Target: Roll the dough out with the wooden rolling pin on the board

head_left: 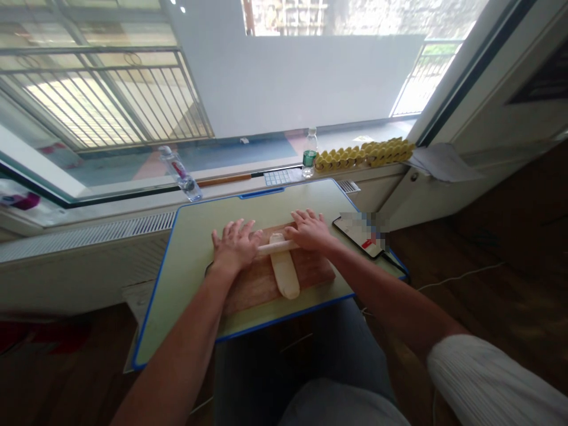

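A pale rolling pin [276, 247] lies across a long, flat strip of dough [285, 275] on a wooden board [252, 287]. My left hand [237, 244] rests over the pin's left end, fingers spread and stretched forward. Over the right end lies my right hand [310, 229], palm down with its fingers extended too. Both palms hide the ends of the pin. The dough runs lengthwise toward me, its near end rounded and close to the board's front edge.
The board sits on a small blue-edged table [186, 260]. At the right lies a phone [357, 235] with a cable. Along the windowsill stand a tilted bottle [180, 174], an upright bottle [309, 154], and yellow egg trays [364, 155]. Papers [439, 163] lie at the right.
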Tool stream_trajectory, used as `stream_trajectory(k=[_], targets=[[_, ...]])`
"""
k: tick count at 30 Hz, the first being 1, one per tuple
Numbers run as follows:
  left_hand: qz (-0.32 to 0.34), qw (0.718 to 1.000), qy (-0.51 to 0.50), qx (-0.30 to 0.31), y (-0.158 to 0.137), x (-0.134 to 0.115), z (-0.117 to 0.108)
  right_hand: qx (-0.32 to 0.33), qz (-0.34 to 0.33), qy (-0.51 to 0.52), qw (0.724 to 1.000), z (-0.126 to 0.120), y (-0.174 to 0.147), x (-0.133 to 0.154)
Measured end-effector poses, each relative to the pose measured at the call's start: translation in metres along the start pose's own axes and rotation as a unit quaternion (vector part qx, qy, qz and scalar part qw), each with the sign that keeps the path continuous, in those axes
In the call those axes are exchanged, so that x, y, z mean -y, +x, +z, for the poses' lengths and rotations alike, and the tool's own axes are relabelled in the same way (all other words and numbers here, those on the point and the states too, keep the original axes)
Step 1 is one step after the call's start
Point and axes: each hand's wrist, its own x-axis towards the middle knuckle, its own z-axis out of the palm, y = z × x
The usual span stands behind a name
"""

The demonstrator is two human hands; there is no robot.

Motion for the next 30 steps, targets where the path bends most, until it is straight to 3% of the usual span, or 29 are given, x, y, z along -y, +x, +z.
stream_trajectory(k=[6,10,14,19,25,30], targets=[[0.032,0.999,0.001,-0.025,-0.041,0.0,0.003,-0.04,-0.033,-0.012,0.999,0.01,-0.041,-0.004],[0.035,0.994,-0.102,-0.029,-0.065,0.005,0.006,-0.02,-0.026,0.04,0.999,0.01,-0.057,-0.007],[0.014,0.984,-0.174,-0.016,-0.061,0.008,0.004,-0.037,0.012,0.07,0.997,0.008,-0.049,-0.008],[-0.038,0.994,-0.106,-0.012,-0.051,0.008,0.003,-0.062,0.009,-0.009,0.998,0.011,-0.044,-0.011],[0.003,0.997,-0.069,0.038,-0.045,0.017,0.009,-0.044,-0.022,-0.046,0.998,0.009,-0.053,-0.011],[0.031,0.994,-0.084,0.057,-0.035,0.016,0.01,-0.061,-0.008,-0.027,0.998,0.011,-0.049,-0.002]])
